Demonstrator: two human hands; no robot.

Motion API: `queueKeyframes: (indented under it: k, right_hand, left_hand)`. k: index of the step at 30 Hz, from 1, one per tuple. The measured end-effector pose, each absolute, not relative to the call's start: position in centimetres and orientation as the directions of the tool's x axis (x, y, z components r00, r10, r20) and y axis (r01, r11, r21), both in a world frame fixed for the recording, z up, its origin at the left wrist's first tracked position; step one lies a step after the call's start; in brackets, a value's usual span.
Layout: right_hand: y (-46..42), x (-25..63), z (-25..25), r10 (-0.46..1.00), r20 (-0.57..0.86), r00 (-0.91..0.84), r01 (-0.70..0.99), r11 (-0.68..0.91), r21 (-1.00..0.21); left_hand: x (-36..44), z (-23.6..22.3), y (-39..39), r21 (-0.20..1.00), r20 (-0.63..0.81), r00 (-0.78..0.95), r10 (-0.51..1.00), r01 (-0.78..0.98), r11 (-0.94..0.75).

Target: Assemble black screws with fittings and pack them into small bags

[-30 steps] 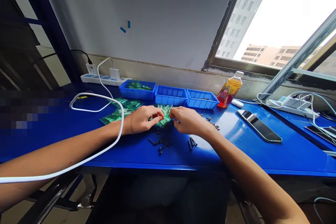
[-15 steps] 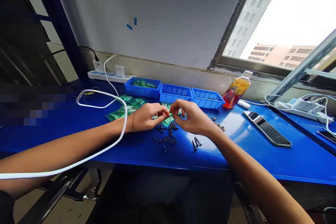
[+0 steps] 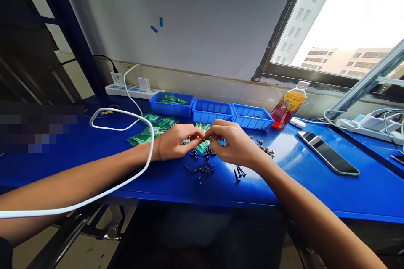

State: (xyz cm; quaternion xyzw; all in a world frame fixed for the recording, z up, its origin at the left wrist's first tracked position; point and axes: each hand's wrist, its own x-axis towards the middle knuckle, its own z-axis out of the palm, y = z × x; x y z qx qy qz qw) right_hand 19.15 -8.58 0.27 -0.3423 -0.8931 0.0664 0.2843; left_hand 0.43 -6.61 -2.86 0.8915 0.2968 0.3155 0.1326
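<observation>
My left hand (image 3: 180,141) and my right hand (image 3: 232,142) meet fingertip to fingertip above the table. Both are closed in a pinch around a thin, dark, screw-like piece (image 3: 205,139), mostly hidden by the fingers. Just behind and below the fingertips lie small clear green bags (image 3: 202,147). A loose pile of black screws (image 3: 205,170) is spread in front of my hands. Three more (image 3: 239,173) lie below my right hand. Shiny metal fasteners (image 3: 267,151) rest to the right of my right wrist. Further green bags (image 3: 158,125) are heaped behind my left hand.
Three blue bins (image 3: 213,111) stand along the back, the left one holding green bags. To their right are a drink bottle (image 3: 290,105) and a phone (image 3: 328,153). A white cable (image 3: 126,185) loops over my left forearm. A power strip (image 3: 132,92) sits against the wall.
The view has shifted slightly, so the bottle and phone appear further right. My hands keep their pinch, and the dark piece between them shows less than before.
</observation>
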Motion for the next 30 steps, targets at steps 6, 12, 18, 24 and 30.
queueKeyframes:
  k: [6,12,18,24,30]
  right_hand:
    - [-8.74,19.12,0.16,0.592,0.515,-0.620,0.531,0.800,-0.280]
    - [-8.71,19.32,0.36,0.518,0.621,-0.589,0.480,0.842,-0.247]
    - [-8.73,19.51,0.37,0.477,0.636,-0.606,0.436,0.869,-0.236]
    - [-8.88,19.49,0.35,0.459,0.642,-0.615,0.417,0.880,-0.228]
    - [-9.42,19.46,0.85,0.456,0.643,-0.616,0.408,0.882,-0.235]
  left_hand:
    - [0.29,-2.55,-6.71,0.448,0.481,0.612,0.628,0.443,-0.776]
    - [0.22,-2.36,-7.09,0.406,0.611,0.528,0.590,0.431,-0.806]
    - [-0.03,-2.15,-7.05,0.248,0.759,0.535,0.370,0.287,-0.925]
    - [-0.19,-2.06,-6.95,0.189,0.780,0.555,0.289,0.232,-0.954]
    - [-0.22,-1.94,-7.09,0.162,0.802,0.545,0.243,0.193,-0.968]
